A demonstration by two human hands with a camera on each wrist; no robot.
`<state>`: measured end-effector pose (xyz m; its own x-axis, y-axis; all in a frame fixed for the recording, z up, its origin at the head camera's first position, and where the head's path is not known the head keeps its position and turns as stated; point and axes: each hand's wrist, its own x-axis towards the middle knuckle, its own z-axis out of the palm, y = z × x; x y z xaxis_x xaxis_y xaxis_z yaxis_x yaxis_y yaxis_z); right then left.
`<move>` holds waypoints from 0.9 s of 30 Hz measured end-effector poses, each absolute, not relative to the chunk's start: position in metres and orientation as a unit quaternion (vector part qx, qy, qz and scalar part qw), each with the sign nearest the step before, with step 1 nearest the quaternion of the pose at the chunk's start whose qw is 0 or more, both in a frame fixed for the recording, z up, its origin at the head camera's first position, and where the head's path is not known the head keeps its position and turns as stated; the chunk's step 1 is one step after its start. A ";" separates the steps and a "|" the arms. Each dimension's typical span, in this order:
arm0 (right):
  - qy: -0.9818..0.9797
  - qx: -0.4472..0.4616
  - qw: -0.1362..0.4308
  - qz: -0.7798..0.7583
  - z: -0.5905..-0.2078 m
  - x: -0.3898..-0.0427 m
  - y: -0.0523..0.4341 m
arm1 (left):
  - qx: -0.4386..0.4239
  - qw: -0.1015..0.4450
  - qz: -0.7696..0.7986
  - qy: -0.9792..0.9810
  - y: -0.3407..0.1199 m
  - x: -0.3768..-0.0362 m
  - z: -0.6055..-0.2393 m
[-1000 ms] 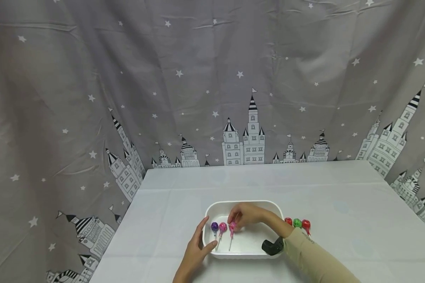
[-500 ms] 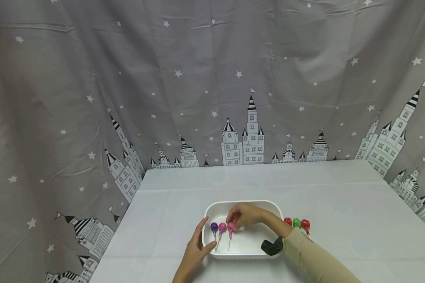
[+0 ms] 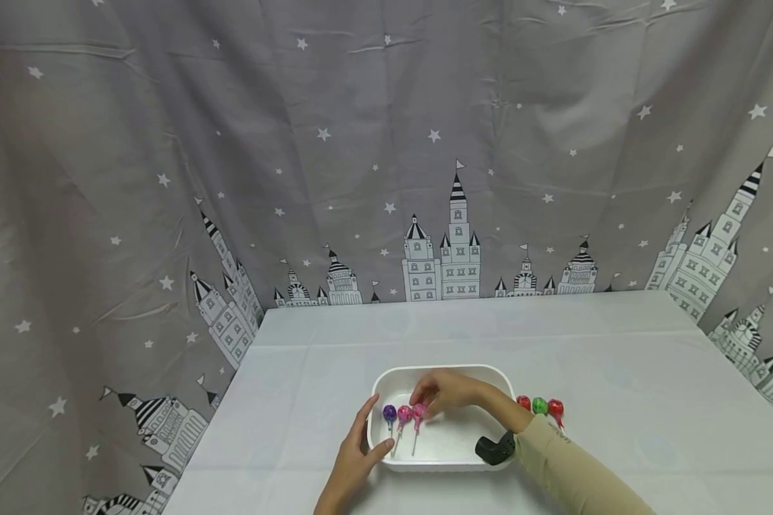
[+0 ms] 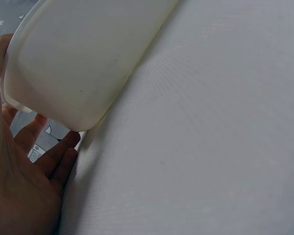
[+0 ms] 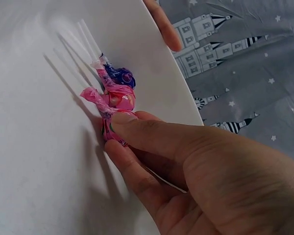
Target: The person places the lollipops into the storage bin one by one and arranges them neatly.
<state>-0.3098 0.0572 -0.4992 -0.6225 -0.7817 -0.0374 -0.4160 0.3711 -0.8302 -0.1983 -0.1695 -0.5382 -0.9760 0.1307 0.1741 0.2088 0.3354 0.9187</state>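
Observation:
A white tray [image 3: 444,458] lies on the table with three lollipops at its left end. My left hand [image 3: 354,458] holds the tray's left end, thumb over the front rim and fingers along the outer wall, as the left wrist view also shows. Inside, my right hand [image 3: 447,390] pinches the round head of a pink lollipop [image 5: 95,95] between thumb and fingers; its stick points toward me. Touching it on the left is a second pink lollipop [image 5: 121,100], and beyond that a purple lollipop [image 5: 120,76]. The pinched head is partly covered by my fingertips.
Right of the tray, a red lollipop [image 3: 524,402], a green lollipop [image 3: 540,405] and another red lollipop [image 3: 556,409] lie on the white table [image 3: 638,386]. A black device [image 3: 494,450] is at my right wrist. A grey curtain [image 3: 386,143] hangs behind.
My right hand has shifted the pinched pink lollipop slightly left, closer to the other pink one. The left hand keeps its place on the tray.

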 end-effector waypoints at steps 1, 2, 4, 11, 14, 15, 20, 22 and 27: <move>0.798 -0.378 0.220 -0.416 -0.499 -0.310 0.057 | -0.105 0.035 -0.568 -0.816 -0.170 -0.198 -0.538; 0.797 -0.380 0.221 -0.415 -0.500 -0.311 0.056 | -0.105 0.036 -0.568 -0.815 -0.170 -0.198 -0.538; 0.796 -0.382 0.224 -0.413 -0.500 -0.311 0.056 | -0.106 0.037 -0.569 -0.815 -0.170 -0.198 -0.538; 0.778 -0.377 0.242 -0.440 -0.500 -0.311 0.053 | -0.105 0.041 -0.571 -0.813 -0.171 -0.198 -0.537; 0.768 -0.377 0.251 -0.453 -0.499 -0.311 0.054 | -0.103 0.041 -0.573 -0.812 -0.170 -0.198 -0.538; 0.766 -0.377 0.252 -0.455 -0.498 -0.311 0.054 | -0.103 0.041 -0.572 -0.813 -0.170 -0.198 -0.538; 0.773 -0.378 0.253 -0.442 -0.495 -0.311 0.057 | -0.103 0.042 -0.570 -0.814 -0.169 -0.198 -0.539; 0.783 -0.371 0.254 -0.429 -0.493 -0.310 0.059 | -0.102 0.042 -0.568 -0.815 -0.169 -0.198 -0.539; 0.803 -0.369 0.246 -0.397 -0.479 -0.306 0.067 | -0.104 0.037 -0.568 -0.815 -0.169 -0.199 -0.540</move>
